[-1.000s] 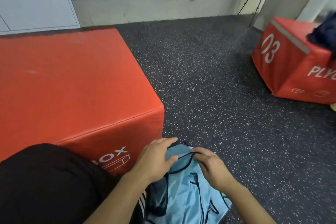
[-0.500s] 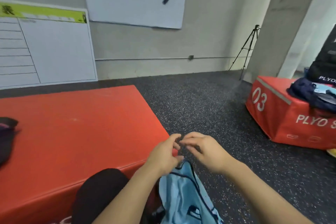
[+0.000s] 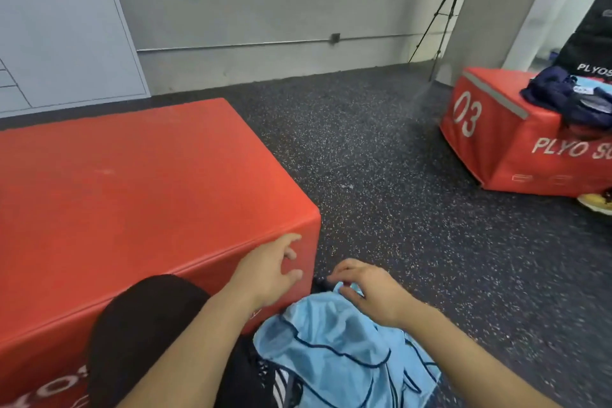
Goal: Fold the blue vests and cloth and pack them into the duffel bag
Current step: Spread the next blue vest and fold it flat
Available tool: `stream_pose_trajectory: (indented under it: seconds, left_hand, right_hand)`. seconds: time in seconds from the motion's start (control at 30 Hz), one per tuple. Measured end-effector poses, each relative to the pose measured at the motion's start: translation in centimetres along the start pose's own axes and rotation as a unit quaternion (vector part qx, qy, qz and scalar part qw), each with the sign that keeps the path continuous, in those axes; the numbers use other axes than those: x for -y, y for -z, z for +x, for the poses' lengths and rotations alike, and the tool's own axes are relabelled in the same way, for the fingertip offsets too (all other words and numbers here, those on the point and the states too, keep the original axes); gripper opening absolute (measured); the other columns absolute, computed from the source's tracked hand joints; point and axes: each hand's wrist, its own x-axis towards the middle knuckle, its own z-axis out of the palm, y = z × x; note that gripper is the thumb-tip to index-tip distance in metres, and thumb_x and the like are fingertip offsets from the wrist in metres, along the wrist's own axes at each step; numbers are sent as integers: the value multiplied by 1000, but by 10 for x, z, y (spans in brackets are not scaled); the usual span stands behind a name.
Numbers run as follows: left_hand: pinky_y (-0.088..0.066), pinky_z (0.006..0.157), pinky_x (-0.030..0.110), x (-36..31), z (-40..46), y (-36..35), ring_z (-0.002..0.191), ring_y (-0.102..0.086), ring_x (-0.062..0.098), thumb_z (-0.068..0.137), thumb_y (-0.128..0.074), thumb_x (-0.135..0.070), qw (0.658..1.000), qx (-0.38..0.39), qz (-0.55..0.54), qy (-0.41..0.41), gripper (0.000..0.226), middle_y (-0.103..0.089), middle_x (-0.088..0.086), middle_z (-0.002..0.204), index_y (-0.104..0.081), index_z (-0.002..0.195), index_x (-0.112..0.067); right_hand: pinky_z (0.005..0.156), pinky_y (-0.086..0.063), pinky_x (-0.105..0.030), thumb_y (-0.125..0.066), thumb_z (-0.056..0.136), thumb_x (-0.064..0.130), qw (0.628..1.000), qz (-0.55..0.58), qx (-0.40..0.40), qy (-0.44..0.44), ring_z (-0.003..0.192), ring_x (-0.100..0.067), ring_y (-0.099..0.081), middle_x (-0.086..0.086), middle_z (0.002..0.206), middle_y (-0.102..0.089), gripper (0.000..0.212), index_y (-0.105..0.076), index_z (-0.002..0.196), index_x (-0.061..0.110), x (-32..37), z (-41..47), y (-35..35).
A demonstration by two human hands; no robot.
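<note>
A light blue vest (image 3: 334, 344) with dark trim lies crumpled at the bottom centre, over my lap and the floor. My right hand (image 3: 367, 291) pinches its upper edge with curled fingers. My left hand (image 3: 270, 270) hovers just left of it, in front of the corner of the big red box (image 3: 132, 182), fingers spread and loosely bent, holding nothing. On the far right a dark navy duffel bag (image 3: 569, 99) lies on a second red box (image 3: 503, 146), with a bit of light blue cloth (image 3: 583, 84) showing in it.
My knee in black trousers (image 3: 142, 325) is at lower left. Speckled dark rubber floor (image 3: 397, 192) lies between the two boxes. A tripod (image 3: 443, 10) stands by the back wall, a whiteboard (image 3: 59, 36) at the left, and a yellow shoe (image 3: 596, 200) by the right box.
My left hand has let go of the vest and moved left, opening. The right hand keeps hold of the vest edge. The camera tilted down a little.
</note>
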Motion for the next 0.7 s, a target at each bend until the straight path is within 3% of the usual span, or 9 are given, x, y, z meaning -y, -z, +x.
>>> stream_pose_trajectory:
  seconds: [0.1,0.23,0.3,0.43,0.7]
  left_hand:
    - [-48,96,35,14,0,-7,113,-58,10,90,-70,-39,999,27,25,-6,67,-61,-21,123,-36,147,-42]
    - [-49,96,32,26,2,-24,104,-57,4,89,-70,-39,995,81,53,-13,66,-60,-21,125,-37,147,-43]
    - [-48,94,31,27,6,-34,93,-54,2,90,-69,-38,992,110,66,-21,66,-60,-21,127,-37,147,-42]
    - [-48,100,37,20,20,-53,113,-59,5,90,-69,-38,990,134,44,-31,64,-61,-21,125,-39,146,-42]
    - [-47,99,36,5,42,-106,109,-61,9,88,-70,-38,985,167,28,-40,60,-60,-21,124,-43,142,-42]
  right_hand:
    - [95,-43,-26,-51,103,33,997,3,62,-45,109,-10,-59,16,137,-48,33,-63,134,34,-25,-16,-53]
    - [99,-33,-13,-53,102,34,989,33,104,-103,124,-10,-54,12,142,-47,35,-62,136,33,-56,-37,-113]
    - [100,-37,-16,-53,101,33,983,45,120,-134,128,-12,-53,10,142,-48,35,-63,135,32,-70,-50,-137]
    - [99,-42,-20,-53,101,35,968,60,155,-187,126,-11,-54,13,144,-46,35,-61,135,36,-98,-79,-175]
    - [113,-36,-28,-49,104,29,929,108,149,-322,138,-15,-47,4,158,-37,44,-48,147,39,-143,-115,-213]
